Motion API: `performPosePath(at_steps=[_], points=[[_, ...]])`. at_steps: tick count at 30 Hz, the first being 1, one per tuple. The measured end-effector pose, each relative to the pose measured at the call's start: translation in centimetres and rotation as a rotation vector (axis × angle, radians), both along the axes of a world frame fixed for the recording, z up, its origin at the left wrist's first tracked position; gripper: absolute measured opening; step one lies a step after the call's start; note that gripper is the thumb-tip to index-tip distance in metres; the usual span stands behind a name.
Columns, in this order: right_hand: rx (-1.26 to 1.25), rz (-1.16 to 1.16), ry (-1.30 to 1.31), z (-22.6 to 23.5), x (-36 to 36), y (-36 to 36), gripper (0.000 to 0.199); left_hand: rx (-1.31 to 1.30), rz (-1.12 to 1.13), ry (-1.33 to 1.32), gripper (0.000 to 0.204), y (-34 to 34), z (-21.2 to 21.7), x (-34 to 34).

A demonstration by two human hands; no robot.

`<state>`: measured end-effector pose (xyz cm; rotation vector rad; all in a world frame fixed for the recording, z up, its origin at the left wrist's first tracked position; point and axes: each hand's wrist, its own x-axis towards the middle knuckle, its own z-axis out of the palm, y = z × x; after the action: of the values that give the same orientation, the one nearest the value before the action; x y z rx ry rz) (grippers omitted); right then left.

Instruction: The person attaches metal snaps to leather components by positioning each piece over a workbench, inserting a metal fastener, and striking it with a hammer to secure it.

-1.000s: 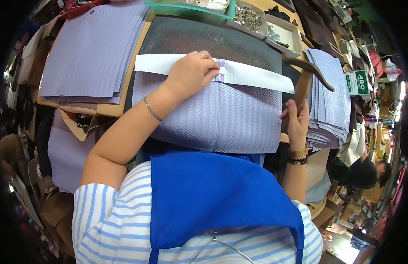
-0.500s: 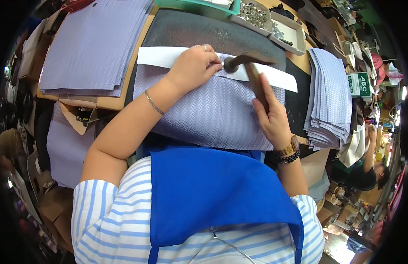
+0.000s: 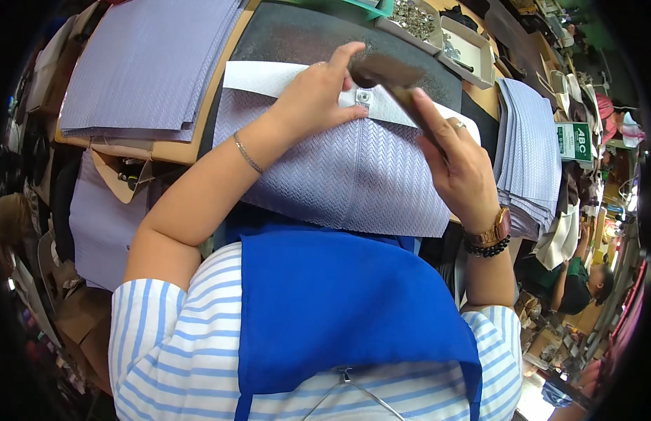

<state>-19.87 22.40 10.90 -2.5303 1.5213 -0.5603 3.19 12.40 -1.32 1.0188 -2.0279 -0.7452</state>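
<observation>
A lilac panel (image 3: pixel 325 175) with a woven pattern lies before me, a white strip (image 3: pixel 262 77) across its far edge. On the strip sits a small square metal piece (image 3: pixel 364 97), like a snap fastener part. My left hand (image 3: pixel 315 95) rests beside it, open, its thumb tip just below the piece and its index finger stretched away. My right hand (image 3: pixel 462 165) is closed round the wooden handle of a hammer (image 3: pixel 418 116). The hammer's head, smeared by motion, is over the strip close to the metal piece and my left fingers.
Under the panel is a dark work board (image 3: pixel 290 35). Lilac sheets are stacked at the left (image 3: pixel 143 70) and right (image 3: pixel 529 154). Beyond the board stand a box of small metal parts (image 3: pixel 413 19) and a white tray (image 3: pixel 473 52). Another person (image 3: pixel 581 284) is at the far right.
My left fingers have opened from a pinch at the metal piece, uncovering it. My right hand has shifted right and turned with the hammer. The panel has shifted slightly.
</observation>
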Motion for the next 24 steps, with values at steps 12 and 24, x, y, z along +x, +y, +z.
performPosePath(at_steps=[12,24], points=[[0.141,0.001,-0.153,-3.7,-1.7,0.0,0.071,0.043,-0.007,0.078,0.127,0.1,0.3,0.1],[0.004,-0.753,-0.062,-9.0,-14.4,3.9,0.062,0.659,0.244,-0.138,0.042,-3.2,5.7,15.5]])
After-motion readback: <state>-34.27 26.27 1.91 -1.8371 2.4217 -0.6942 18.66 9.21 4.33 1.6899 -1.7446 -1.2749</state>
